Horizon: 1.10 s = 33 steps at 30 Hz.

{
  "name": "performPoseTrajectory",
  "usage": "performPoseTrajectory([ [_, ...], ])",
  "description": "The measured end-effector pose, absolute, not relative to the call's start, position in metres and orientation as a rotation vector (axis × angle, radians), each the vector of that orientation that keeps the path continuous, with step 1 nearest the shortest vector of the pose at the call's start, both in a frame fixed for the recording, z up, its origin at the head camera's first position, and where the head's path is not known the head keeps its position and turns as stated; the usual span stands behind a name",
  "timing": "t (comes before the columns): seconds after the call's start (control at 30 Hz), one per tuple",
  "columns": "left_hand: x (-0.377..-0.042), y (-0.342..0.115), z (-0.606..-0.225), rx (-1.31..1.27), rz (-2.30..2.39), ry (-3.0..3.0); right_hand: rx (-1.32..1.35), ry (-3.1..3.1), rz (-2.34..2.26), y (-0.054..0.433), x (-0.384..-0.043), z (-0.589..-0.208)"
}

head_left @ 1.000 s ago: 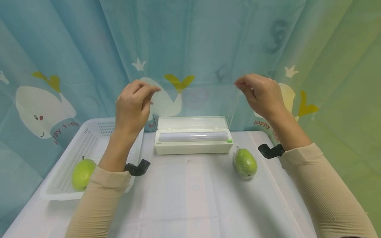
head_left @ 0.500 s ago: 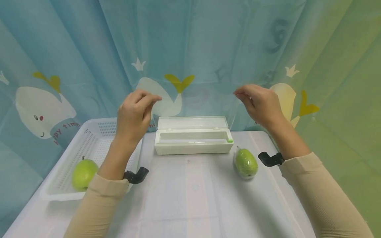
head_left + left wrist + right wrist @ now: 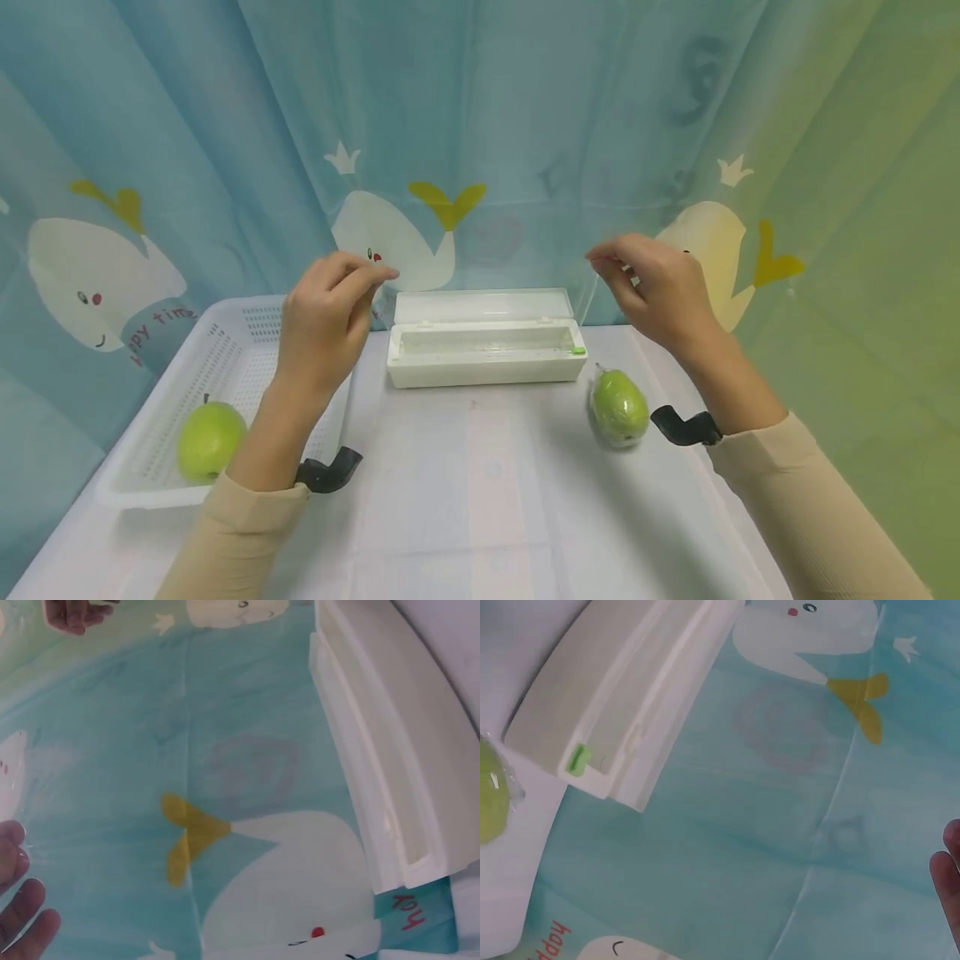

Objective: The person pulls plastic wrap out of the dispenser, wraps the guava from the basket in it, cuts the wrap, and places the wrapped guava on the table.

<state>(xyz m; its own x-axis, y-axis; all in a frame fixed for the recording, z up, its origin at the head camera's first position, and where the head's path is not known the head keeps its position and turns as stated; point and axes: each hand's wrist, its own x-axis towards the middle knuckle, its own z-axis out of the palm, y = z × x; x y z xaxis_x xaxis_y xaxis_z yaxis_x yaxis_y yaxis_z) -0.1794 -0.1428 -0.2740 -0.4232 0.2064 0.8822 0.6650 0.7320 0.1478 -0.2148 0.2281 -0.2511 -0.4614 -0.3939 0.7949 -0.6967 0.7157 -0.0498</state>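
Note:
My left hand (image 3: 322,325) and right hand (image 3: 652,287) are raised above the table, fingertips pinching opposite sides of a sheet of cling film (image 3: 590,298). The film is clear and mostly shows as a faint edge below the right fingertips. Between and below the hands sits a white cling film box (image 3: 487,371), its lid (image 3: 483,306) tipped back and its trough showing pale inside. A green slider (image 3: 578,351) marks the box's right end. In the left wrist view, left-hand fingers (image 3: 30,915) show at the edge; right-hand fingers (image 3: 949,877) show in the right wrist view.
A green fruit in shiny film (image 3: 619,408) lies right of the box. On the left, a white perforated basket (image 3: 153,498) holds another green fruit (image 3: 212,442) with a stem. A whale-print curtain (image 3: 525,125) hangs behind the white-covered table (image 3: 442,500).
Both hands have come down, pinching the film throughout. The shiny pale cylinder seen in the box a second ago no longer shows there. Both fruits and the box stay in place.

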Motion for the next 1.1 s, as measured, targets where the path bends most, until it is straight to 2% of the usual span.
performPoseTrajectory([
  [0.43,-0.154,-0.144,-0.289,-0.721,-0.569,-1.923,0.947,-1.953,0.523,0.231,-0.185,-0.277],
  [1.1,-0.093,-0.155,-0.328,-0.897,-0.507,-1.934,1.145,-2.037,0.617,0.242,-0.124,-0.333],
])
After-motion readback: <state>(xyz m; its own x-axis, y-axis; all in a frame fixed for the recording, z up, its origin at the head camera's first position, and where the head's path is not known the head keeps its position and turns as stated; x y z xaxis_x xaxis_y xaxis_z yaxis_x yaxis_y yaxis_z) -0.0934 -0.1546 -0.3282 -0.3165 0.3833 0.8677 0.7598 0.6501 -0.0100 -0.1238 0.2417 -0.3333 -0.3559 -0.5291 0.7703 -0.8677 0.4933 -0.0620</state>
